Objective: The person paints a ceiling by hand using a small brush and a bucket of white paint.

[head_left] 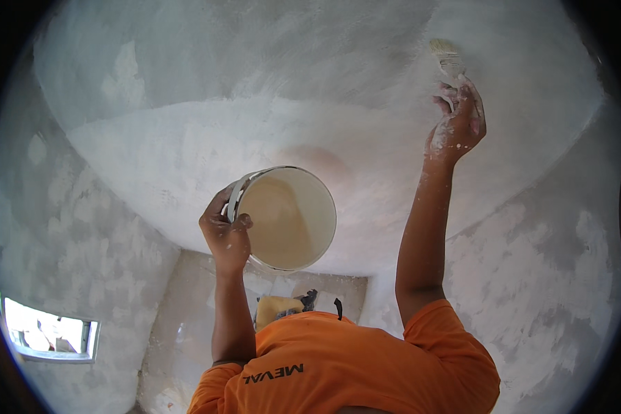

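Observation:
My left hand (224,231) is closed on the left side of a white round bucket (328,217), its open top facing the camera and a pale beige liquid or coating visible inside. My right hand (457,121), speckled with white, grips a paintbrush (449,56) with pale bristles, held up and to the right of the bucket. The bristles lie over a grey plastered surface (310,55) with uneven white coating; whether they touch it is unclear. I wear an orange T-shirt (372,372), seen along the lower edge.
Patchy grey and whitish walls (69,228) slope away on both sides. A small bright window (52,330) sits low at the left. Behind my body, in the lower middle, are a yellow object (274,309) and some dark items, partly hidden by my shirt.

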Demonstrator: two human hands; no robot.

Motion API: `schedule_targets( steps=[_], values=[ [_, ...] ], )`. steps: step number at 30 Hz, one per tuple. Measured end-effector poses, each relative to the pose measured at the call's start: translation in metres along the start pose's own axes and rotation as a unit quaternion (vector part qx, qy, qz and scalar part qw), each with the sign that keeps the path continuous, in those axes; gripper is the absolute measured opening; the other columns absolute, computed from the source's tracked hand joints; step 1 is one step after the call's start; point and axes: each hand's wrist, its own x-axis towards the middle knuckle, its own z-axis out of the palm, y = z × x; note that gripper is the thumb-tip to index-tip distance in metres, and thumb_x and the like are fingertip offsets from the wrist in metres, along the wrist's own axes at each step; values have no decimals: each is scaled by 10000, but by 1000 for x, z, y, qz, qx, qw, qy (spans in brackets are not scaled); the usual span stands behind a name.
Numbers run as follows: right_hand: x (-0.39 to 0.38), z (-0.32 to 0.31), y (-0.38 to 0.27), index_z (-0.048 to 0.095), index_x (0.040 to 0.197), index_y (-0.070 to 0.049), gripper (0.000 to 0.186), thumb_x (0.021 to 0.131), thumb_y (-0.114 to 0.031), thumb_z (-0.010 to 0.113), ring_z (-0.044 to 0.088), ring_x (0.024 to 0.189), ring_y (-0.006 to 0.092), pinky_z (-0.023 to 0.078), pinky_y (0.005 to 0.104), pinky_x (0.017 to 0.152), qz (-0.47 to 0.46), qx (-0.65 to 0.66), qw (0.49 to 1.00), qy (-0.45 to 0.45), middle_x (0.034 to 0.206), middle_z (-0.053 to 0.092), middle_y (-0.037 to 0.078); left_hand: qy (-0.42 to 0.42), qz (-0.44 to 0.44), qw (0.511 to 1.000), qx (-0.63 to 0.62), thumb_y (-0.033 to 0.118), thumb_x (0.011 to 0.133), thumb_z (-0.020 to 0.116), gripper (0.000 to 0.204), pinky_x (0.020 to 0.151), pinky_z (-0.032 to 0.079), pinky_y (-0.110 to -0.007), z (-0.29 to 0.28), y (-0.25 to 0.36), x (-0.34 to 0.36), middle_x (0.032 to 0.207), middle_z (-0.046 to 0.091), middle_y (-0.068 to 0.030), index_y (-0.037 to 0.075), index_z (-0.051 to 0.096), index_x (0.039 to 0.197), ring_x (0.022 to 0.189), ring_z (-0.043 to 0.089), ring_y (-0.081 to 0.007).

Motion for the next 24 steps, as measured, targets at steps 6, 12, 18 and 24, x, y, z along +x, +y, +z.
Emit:
schedule_targets(
  steps=[6,12,18,24],
  values=[
    [-110,-77,112,699,1087,49,323,976,-247,631,686,688,196,476,281,507,247,-98,964,13,872,719,120,75,-5,997,24,-37,580,508,636,898,525,-299,11,-6,-4,1077,724,-135,-99,682,1189,995,679,-192],
    [-177,-121,153,691,1100,50,303,943,-207,654,656,651,177,460,303,575,468,-20,860,-201,823,711,103,116,-7,992,55,-106,630,504,594,962,485,-309,7,-44,-7,1109,675,-117,-93,662,1202,1063,652,-204],
    [-152,-78,129,676,1162,94,328,937,-144,653,672,678,177,475,283,602,445,153,780,-414,840,719,129,186,10,975,122,-46,624,530,608,893,516,-278,4,-51,-19,1115,725,-112,-110,650,1217,1034,669,-178],
    [-173,-29,107,734,1122,25,240,945,-127,673,735,816,236,580,330,804,295,108,665,-677,1041,773,144,215,22,966,142,-119,675,512,536,970,485,-305,2,-60,-22,1128,669,-129,-96,660,1190,1091,644,-208]
  ],
)
